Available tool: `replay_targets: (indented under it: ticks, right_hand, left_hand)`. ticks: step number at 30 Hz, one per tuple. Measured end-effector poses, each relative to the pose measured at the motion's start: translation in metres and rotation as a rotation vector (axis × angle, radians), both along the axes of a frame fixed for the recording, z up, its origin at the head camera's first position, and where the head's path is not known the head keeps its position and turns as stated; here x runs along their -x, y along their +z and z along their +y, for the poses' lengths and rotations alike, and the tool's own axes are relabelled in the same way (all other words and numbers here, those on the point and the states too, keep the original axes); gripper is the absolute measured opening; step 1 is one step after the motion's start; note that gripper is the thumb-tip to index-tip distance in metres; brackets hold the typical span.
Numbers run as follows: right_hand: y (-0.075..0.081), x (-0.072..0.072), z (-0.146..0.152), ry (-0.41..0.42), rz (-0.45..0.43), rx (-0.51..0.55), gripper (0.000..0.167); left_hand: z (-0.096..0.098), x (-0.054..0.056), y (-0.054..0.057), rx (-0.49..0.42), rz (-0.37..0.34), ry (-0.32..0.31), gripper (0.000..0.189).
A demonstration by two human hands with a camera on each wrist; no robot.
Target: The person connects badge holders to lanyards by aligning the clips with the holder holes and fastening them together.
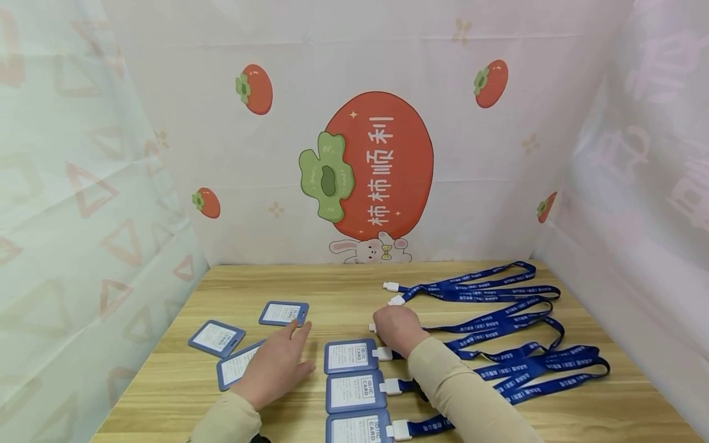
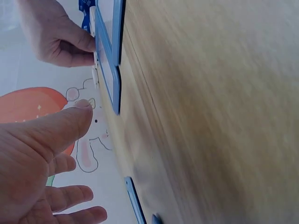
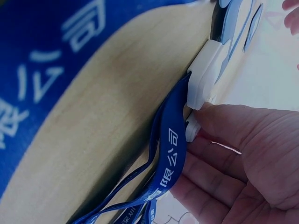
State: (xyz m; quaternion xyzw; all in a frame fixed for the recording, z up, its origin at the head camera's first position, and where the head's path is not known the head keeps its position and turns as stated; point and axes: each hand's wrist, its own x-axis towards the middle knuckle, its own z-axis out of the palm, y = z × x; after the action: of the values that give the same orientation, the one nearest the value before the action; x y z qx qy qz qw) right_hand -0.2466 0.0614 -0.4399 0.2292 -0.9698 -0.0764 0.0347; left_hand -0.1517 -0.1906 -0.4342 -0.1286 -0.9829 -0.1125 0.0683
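My left hand [image 1: 277, 366] reaches over the left part of the table with its fingers spread. Its fingertips overlap the corner of a blue-framed card holder [image 1: 279, 312] in the head view. A second loose card holder [image 1: 238, 364] lies partly under this hand, and a third [image 1: 216, 338] is further left. My right hand [image 1: 400, 329] bends over the lanyards, thumb and fingers pinching a white lanyard clip [image 3: 191, 129]. That clip [image 1: 372, 328] sticks out left of the knuckles. Just in front, a joined card holder [image 1: 350, 355] has its own white clip [image 1: 382, 354].
Two more card holders [image 1: 356, 391] [image 1: 357, 429] with clips and lanyards attached line up towards me. Blue printed lanyards [image 1: 493, 289] stretch across the right side, two with loose white clips [image 1: 390, 287] at the back. Printed cloth walls [image 1: 471, 184] enclose the wooden table [image 1: 183, 381].
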Motion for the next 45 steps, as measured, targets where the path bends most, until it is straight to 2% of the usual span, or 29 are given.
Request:
replay_targets:
  ticks: [7,13,22,34,39,45]
  right_hand:
    - [-0.001,0.001,0.001,-0.003,-0.009,0.006,0.014]
    - [-0.001,0.001,0.001,0.0,0.004,-0.001,0.014]
    - [0.0,0.001,0.0,0.001,0.008,0.001,0.014]
    - [-0.001,0.002,0.0,-0.001,-0.001,0.002,0.014]
    - [-0.001,0.002,0.0,-0.007,-0.01,0.003,0.014]
    - [-0.001,0.002,0.0,-0.01,-0.011,0.006,0.014]
  left_hand:
    - [-0.015,-0.003,0.002,0.02,-0.017,0.046,0.079]
    - [-0.027,-0.008,0.004,0.036,-0.017,0.056,0.078]
    - [-0.04,-0.014,0.008,0.05,-0.071,0.095,0.072]
    - [-0.053,-0.018,0.002,0.133,-0.11,0.145,0.055]
    - [-0.057,-0.019,-0.001,0.167,-0.082,0.135,0.051]
    - [-0.058,-0.019,-0.002,0.171,-0.127,0.131,0.049]
